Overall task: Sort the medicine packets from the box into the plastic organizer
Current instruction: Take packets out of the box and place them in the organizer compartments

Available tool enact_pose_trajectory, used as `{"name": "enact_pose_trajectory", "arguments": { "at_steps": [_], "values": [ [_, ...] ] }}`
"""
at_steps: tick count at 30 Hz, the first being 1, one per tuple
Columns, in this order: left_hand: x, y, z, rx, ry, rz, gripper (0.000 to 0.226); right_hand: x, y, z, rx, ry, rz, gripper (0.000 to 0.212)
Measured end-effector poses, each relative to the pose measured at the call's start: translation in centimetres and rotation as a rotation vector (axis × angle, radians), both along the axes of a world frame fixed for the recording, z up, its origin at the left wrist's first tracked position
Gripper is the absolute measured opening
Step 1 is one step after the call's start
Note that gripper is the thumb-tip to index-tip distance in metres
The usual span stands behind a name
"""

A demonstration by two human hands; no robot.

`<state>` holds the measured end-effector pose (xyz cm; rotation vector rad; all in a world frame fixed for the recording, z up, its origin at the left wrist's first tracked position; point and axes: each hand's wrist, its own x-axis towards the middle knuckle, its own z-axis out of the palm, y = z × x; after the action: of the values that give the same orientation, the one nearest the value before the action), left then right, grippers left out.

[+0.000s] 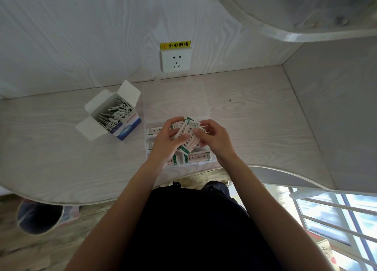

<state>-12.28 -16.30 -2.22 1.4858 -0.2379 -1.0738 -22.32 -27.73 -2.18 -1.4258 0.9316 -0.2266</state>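
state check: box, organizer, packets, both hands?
White and blue cardboard box: flaps open, packets inside.
Clear plastic organizer: lid open flat, compartments partly filled.
Pink-and-green medicine packets: held above organizer.
Left hand: gripping packets.
Right hand: gripping packets.

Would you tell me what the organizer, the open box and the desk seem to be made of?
Organizer: clear, glossy plastic; the desk grain shows through its raised lid.
Open box: thin printed cardboard, with folded white flaps and a blue-printed side.
Desk: pale wood-grain surface, probably laminate rather than solid wood; matte.
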Motion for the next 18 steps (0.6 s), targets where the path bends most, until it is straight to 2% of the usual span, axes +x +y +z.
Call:
{"name": "enact_pose_trajectory", "arguments": {
  "at_steps": [3,9,15,18],
  "values": [
    [0.11,-0.01,-0.05,0.018,0.006,0.040,0.046,-0.03,0.07,-0.06,0.008,-0.002,0.004,0.018],
    [0.15,-0.16,0.10,0.052,0.126,0.012,0.023,-0.12,-0.23,-0.08,-0.038,-0.019,0.016,0.020],
    [0.36,-0.20,-0.42,0.085,0.091,0.075,0.040,-0.31,-0.29,0.15,0.060,-0.036,0.056,0.019],
    [0.20,-0.04,-0.21,0.063,0.070,0.053,0.039,-0.30,-0.08,0.03,0.073,-0.027,0.073,0.014]
  ]
}}
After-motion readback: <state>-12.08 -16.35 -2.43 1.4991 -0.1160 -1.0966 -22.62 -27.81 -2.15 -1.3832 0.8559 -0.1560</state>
